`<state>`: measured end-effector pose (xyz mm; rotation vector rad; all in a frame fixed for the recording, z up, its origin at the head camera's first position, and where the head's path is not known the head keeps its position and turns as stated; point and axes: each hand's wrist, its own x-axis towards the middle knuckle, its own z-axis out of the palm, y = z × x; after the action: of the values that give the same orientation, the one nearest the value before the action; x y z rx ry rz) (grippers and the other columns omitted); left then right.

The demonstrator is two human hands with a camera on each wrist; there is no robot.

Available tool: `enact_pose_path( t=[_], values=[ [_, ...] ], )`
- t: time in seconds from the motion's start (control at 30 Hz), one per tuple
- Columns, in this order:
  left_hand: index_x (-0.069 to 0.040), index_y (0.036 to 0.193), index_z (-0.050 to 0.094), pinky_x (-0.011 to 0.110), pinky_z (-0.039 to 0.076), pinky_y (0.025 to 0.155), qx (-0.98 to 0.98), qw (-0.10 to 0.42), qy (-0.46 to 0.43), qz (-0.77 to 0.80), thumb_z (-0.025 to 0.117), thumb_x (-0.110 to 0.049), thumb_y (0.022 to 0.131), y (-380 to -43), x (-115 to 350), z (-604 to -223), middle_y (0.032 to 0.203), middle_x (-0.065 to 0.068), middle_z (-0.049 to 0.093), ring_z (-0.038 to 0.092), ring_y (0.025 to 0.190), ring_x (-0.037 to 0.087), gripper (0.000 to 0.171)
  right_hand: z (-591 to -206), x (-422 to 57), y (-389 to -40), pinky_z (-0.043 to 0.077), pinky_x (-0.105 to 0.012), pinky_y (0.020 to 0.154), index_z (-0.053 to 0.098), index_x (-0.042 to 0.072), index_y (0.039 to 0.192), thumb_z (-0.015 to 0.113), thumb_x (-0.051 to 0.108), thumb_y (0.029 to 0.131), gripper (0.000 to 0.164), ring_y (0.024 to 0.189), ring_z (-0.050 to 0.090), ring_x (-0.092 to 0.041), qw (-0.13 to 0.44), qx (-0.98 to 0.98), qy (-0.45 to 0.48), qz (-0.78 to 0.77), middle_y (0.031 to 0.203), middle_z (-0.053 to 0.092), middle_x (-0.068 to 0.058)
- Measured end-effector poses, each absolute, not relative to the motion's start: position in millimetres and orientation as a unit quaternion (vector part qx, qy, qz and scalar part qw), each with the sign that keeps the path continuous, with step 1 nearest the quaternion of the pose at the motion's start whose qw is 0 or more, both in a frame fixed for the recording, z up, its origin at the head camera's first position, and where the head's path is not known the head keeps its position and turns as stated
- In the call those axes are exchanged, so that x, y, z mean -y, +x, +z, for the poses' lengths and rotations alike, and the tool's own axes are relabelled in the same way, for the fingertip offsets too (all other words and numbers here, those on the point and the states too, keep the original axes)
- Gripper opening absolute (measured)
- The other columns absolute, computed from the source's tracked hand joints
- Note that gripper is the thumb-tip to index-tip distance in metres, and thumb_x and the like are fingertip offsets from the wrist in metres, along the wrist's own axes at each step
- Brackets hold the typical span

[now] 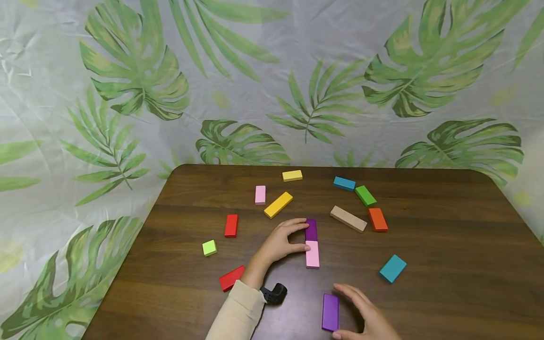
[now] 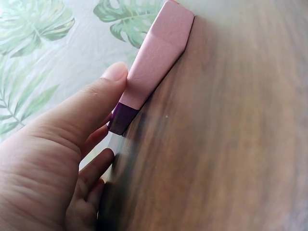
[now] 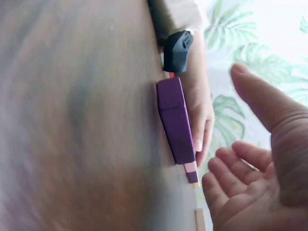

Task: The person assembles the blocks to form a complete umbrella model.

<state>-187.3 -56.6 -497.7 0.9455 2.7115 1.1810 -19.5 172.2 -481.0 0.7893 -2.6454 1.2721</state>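
In the head view a dark purple block (image 1: 311, 230) and a pink block (image 1: 312, 255) lie end to end on the table. My left hand (image 1: 281, 242) is at their left side, its thumb against the pink block and its fingertips at the dark purple one. The left wrist view shows that thumb along the edge of the pink block (image 2: 159, 53). Nearer to me lies a purple block (image 1: 330, 312), with my right hand (image 1: 366, 315) spread around its right side. In the right wrist view, thumb and fingers stand apart from the purple block (image 3: 175, 120).
Around the pair lie a yellow-orange block (image 1: 278, 205), a beige block (image 1: 348, 219), an orange-red block (image 1: 378, 220) and a teal block (image 1: 393, 268). A red block (image 1: 231, 278) is partly behind the left forearm, which wears a black wrist device (image 1: 275, 293). A leaf-patterned cloth (image 1: 314, 94) hangs behind.
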Motion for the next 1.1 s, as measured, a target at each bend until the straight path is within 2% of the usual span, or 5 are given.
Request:
enact_pose_path(
  t=[0.2, 0.4, 0.6, 0.9, 1.1],
  values=[
    [-0.016, 0.125, 0.055, 0.034, 0.029, 0.100, -0.874, 0.020, 0.303, 0.380, 0.072, -0.037, 0.074, -188.1, 56.2, -500.0, 0.133, -0.004, 0.045, 0.036, 0.123, 0.015, 0.057, -498.1, -173.4, -21.7, 0.029, -0.008, 0.091, 0.045, -0.004, 0.125, 0.082, 0.027, 0.062, 0.080, 0.113, 0.040, -0.002, 0.073, 0.838, 0.320, 0.435, 0.120, 0.049, -0.010],
    [-0.016, 0.125, 0.056, 0.034, 0.030, 0.100, -0.873, 0.019, 0.303, 0.380, 0.072, -0.037, 0.074, -187.6, 56.7, -501.0, 0.133, -0.004, 0.045, 0.037, 0.122, 0.015, 0.057, -503.9, -174.3, -21.8, 0.030, -0.009, 0.090, 0.045, -0.003, 0.125, 0.081, 0.029, 0.064, 0.078, 0.111, 0.042, -0.005, 0.082, 0.846, 0.332, 0.409, 0.118, 0.049, -0.009],
    [-0.017, 0.125, 0.055, 0.034, 0.030, 0.100, -0.874, 0.021, 0.302, 0.380, 0.072, -0.038, 0.075, -187.1, 57.1, -500.1, 0.133, -0.004, 0.044, 0.036, 0.122, 0.015, 0.057, -502.4, -173.8, -20.2, 0.042, -0.021, 0.083, 0.048, 0.002, 0.124, 0.078, 0.036, 0.066, 0.074, 0.106, 0.045, -0.009, 0.069, 0.880, 0.305, 0.358, 0.116, 0.049, -0.008],
    [-0.017, 0.125, 0.055, 0.033, 0.029, 0.101, -0.875, 0.027, 0.298, 0.380, 0.072, -0.038, 0.074, -186.9, 56.7, -498.4, 0.133, -0.005, 0.044, 0.036, 0.123, 0.014, 0.057, -499.4, -172.3, -20.8, 0.037, -0.016, 0.086, 0.050, 0.000, 0.120, 0.080, 0.033, 0.065, 0.070, 0.103, 0.046, -0.013, 0.074, 0.877, 0.306, 0.364, 0.115, 0.048, -0.010],
    [-0.017, 0.125, 0.055, 0.033, 0.028, 0.101, -0.873, 0.027, 0.299, 0.384, 0.072, -0.037, 0.074, -187.9, 57.1, -497.6, 0.133, -0.005, 0.044, 0.036, 0.123, 0.014, 0.057, -494.3, -168.5, -21.5, 0.042, -0.019, 0.082, 0.052, 0.002, 0.118, 0.083, 0.028, 0.061, 0.070, 0.098, 0.046, -0.010, 0.075, 0.884, 0.280, 0.366, 0.113, 0.046, -0.002]
  ],
)
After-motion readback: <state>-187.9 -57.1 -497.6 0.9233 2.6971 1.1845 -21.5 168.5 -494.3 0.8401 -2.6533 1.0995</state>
